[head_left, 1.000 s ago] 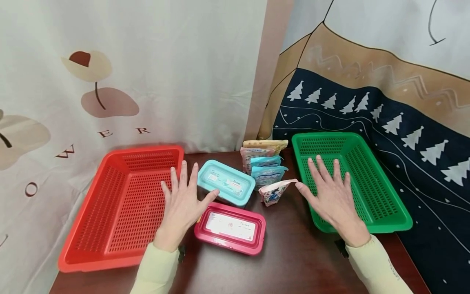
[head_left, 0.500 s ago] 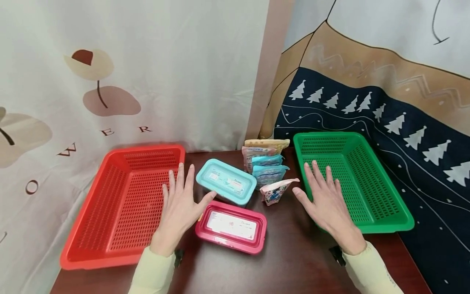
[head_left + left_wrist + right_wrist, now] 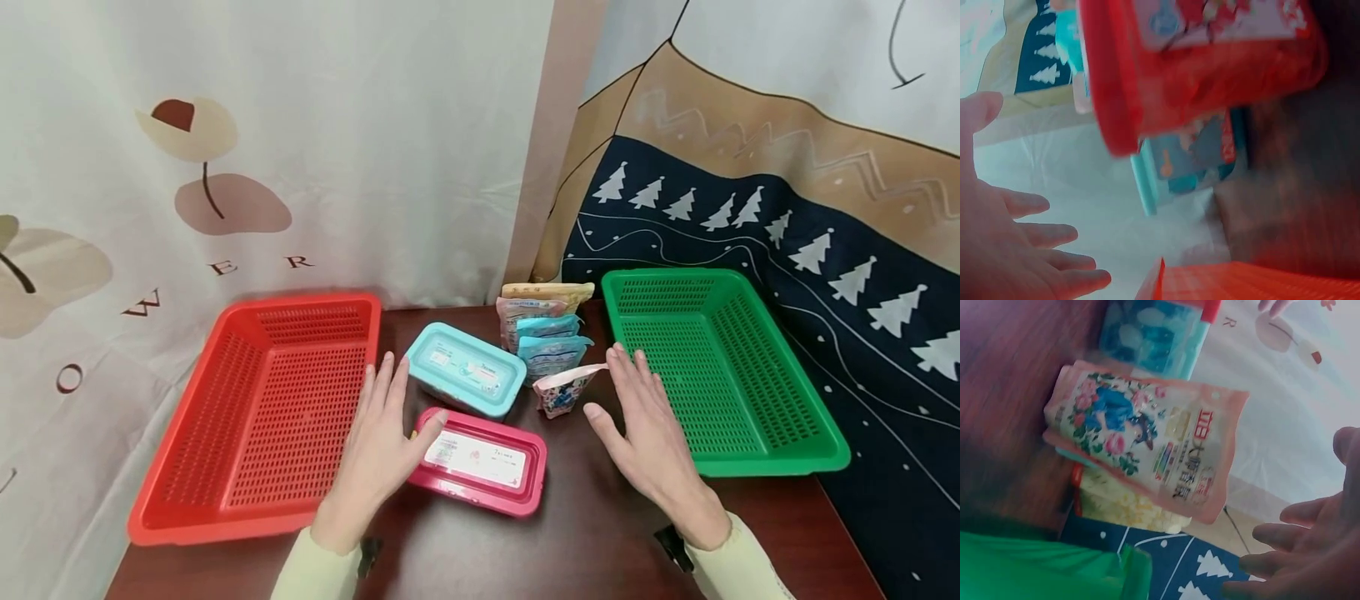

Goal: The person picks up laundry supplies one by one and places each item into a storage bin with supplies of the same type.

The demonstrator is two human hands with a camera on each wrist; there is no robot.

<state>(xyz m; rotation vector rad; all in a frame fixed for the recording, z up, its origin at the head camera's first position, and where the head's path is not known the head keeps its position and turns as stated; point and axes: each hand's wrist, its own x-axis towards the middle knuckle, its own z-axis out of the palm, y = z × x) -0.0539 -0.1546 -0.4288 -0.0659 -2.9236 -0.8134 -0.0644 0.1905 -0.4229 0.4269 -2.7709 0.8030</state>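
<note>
My left hand (image 3: pixel 378 458) is held with fingers straight between the red basket and the pink-lidded box (image 3: pixel 480 461), its thumb over the box's left end. Behind that box stands a blue-lidded box (image 3: pixel 467 369). In the left wrist view the hand (image 3: pixel 1029 250) holds nothing, with the red box (image 3: pixel 1222 81) beside it. My right hand (image 3: pixel 656 442), fingers extended, hovers between the floral pouch (image 3: pixel 561 392) and the green basket's left edge. The right wrist view shows that hand (image 3: pixel 1310 544) apart from the upright pouch (image 3: pixel 1147 440). Several other pouches (image 3: pixel 553 354) stand in a row behind it.
At the left lies a red basket (image 3: pixel 288 417), and at the right a green basket (image 3: pixel 716 375); nothing is visible inside either. Printed curtains (image 3: pixel 375 150) hang behind the dark brown table (image 3: pixel 577 533).
Both hands have moved inward: the right one from over the green basket toward the floral pouch, the left one slightly rightward. Their fingers are closer together. The view has shifted slightly.
</note>
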